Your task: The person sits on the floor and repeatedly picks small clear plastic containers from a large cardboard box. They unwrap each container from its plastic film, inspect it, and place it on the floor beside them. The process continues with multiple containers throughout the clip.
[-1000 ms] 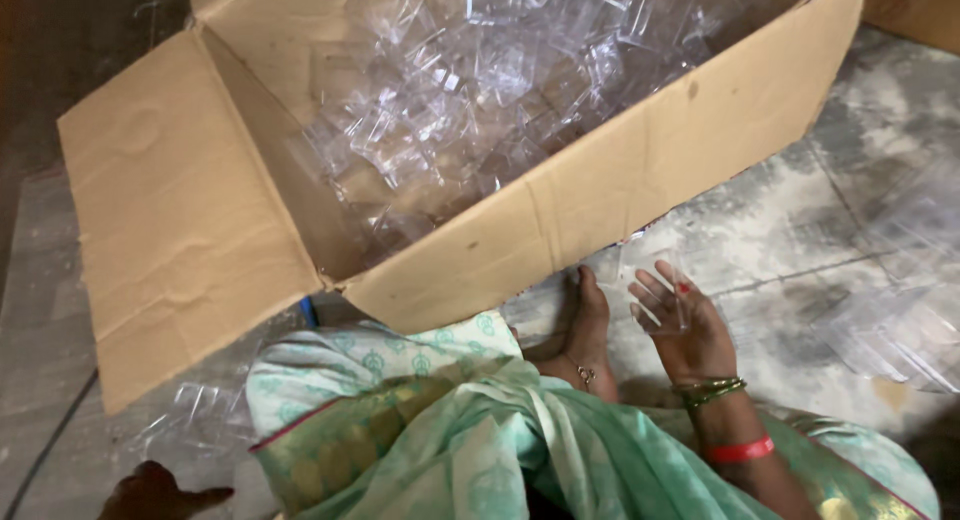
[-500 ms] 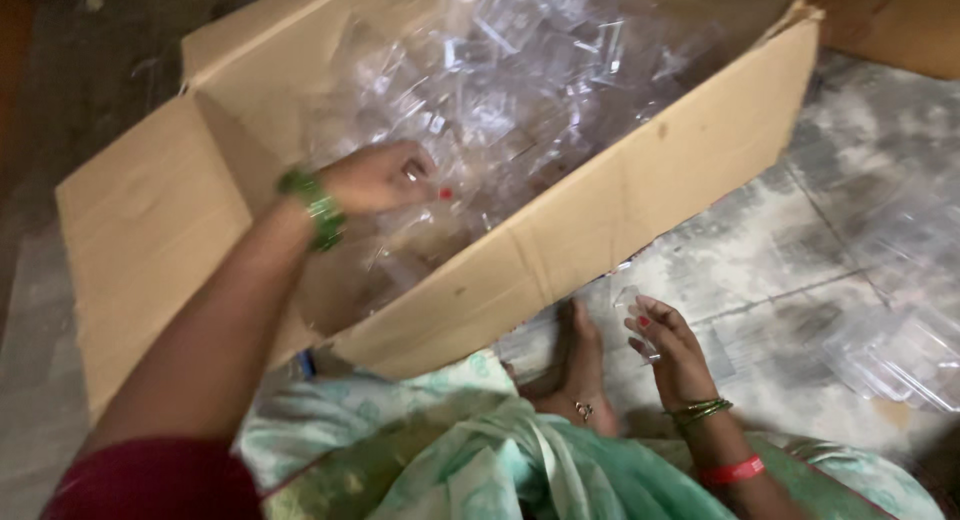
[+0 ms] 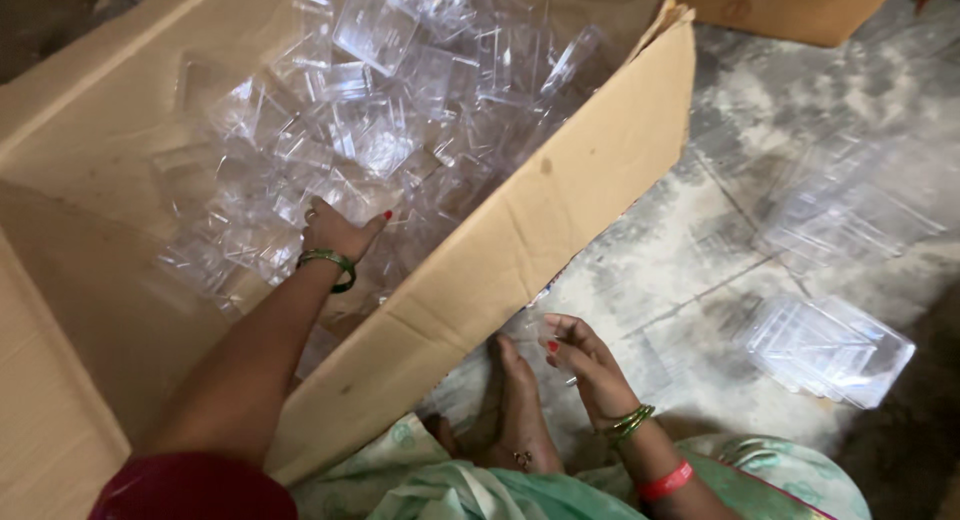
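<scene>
Clear plastic boxes (image 3: 400, 110), small, square and glossy, lie heaped in a jumble inside a large cardboard carton (image 3: 560, 220) on the floor (image 3: 720, 210). The left hand (image 3: 335, 230) is sunk among them, fingers spread on the pile, gripping none that shows. The right hand (image 3: 585, 365), outside the carton near a bare foot (image 3: 515, 400), pinches a small clear piece (image 3: 548, 330). More clear trays (image 3: 825, 345) lie to the right.

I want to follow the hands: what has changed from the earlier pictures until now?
The left hand came up from beside the lap and reached into the cardboard box, down among the clear plastic cases. The right hand stayed low beside the foot, fingers bent around a small clear piece.
</scene>
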